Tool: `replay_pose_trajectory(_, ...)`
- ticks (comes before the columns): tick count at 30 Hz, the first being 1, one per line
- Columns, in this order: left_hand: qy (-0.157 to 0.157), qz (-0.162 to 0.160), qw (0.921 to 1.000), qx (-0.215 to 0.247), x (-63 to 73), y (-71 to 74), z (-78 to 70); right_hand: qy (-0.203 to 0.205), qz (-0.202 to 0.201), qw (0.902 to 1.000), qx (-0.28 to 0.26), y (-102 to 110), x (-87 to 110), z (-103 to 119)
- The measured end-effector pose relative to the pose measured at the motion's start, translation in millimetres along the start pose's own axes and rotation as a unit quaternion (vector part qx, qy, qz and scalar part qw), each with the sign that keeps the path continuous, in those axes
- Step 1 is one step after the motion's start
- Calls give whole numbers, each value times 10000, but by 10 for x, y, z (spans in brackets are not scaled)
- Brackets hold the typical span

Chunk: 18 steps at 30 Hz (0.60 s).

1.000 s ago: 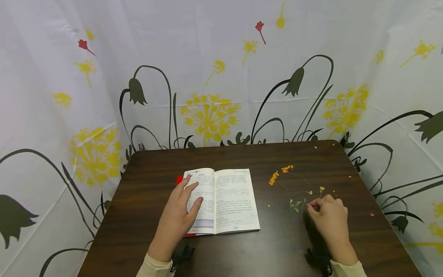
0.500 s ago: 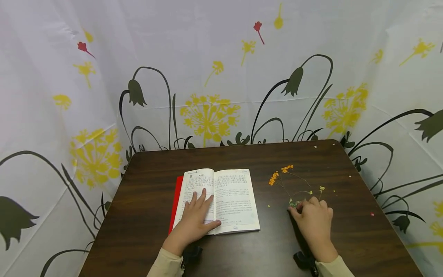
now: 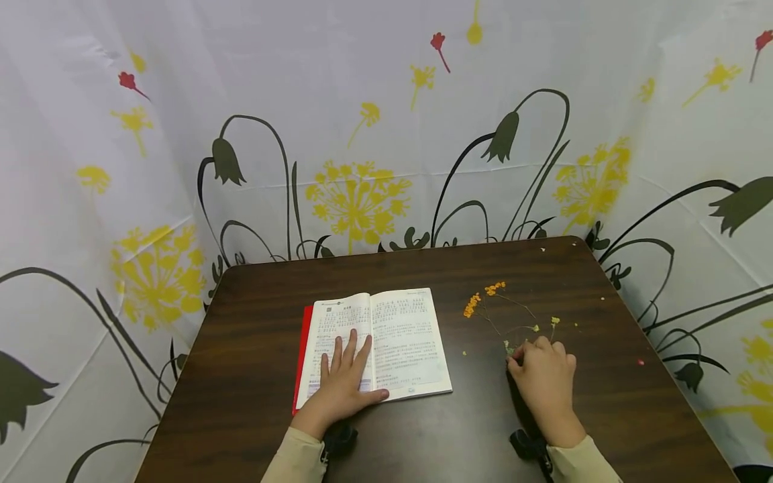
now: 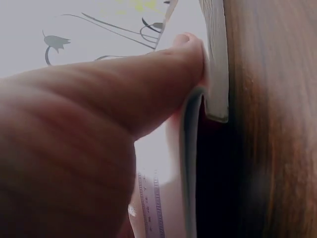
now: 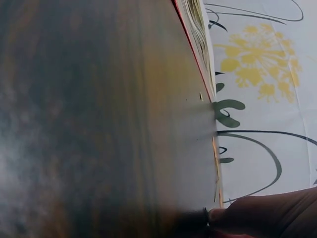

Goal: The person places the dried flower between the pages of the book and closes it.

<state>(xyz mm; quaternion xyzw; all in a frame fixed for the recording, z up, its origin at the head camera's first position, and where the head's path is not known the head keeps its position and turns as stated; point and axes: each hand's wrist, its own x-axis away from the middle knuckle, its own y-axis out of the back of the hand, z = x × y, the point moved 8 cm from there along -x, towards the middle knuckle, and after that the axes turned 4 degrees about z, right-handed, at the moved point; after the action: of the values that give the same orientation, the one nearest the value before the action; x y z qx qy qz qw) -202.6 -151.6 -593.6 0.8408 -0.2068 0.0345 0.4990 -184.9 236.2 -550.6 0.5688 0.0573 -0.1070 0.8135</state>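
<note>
An open book (image 3: pixel 410 335) with printed pages lies on the table, its red cover showing along the left side. My left hand (image 3: pixel 341 382) rests on the left page, fingers spread and thumb reaching across the lower fold; in the left wrist view the thumb (image 4: pixel 168 64) presses near the bottom of the fold. To the book's right, my right hand (image 3: pixel 546 379) has thumb and forefinger together at a small pale-green flower sprig (image 3: pixel 508 347), pinching it. Most of the sprig is hidden behind the fingers. Two orange flower sprigs (image 3: pixel 472 305) lie just beyond.
Small yellow flower heads (image 3: pixel 554 321) on thin stems lie by the right fingertips. Tiny petals and bits (image 3: pixel 641 362) are scattered over the dark wooden table (image 3: pixel 266 315). Behind the table's far edge hangs a white curtain (image 3: pixel 386 80) with printed flowers.
My left hand has come down from the page's left side to lie flat on its lower part. The right hand has moved left onto the green sprig.
</note>
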Motion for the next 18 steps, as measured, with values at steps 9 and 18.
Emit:
replay_pose_trajectory(9, 150, 83, 9998, -46, -68, -10, 19, 67, 332, 9994, 93, -18, -19, 10)
replay_pose_trajectory(18, 196, 112, 9997, 136, -113, -14, 4, 332, 276, 9988, 220, -10, -29, 17)
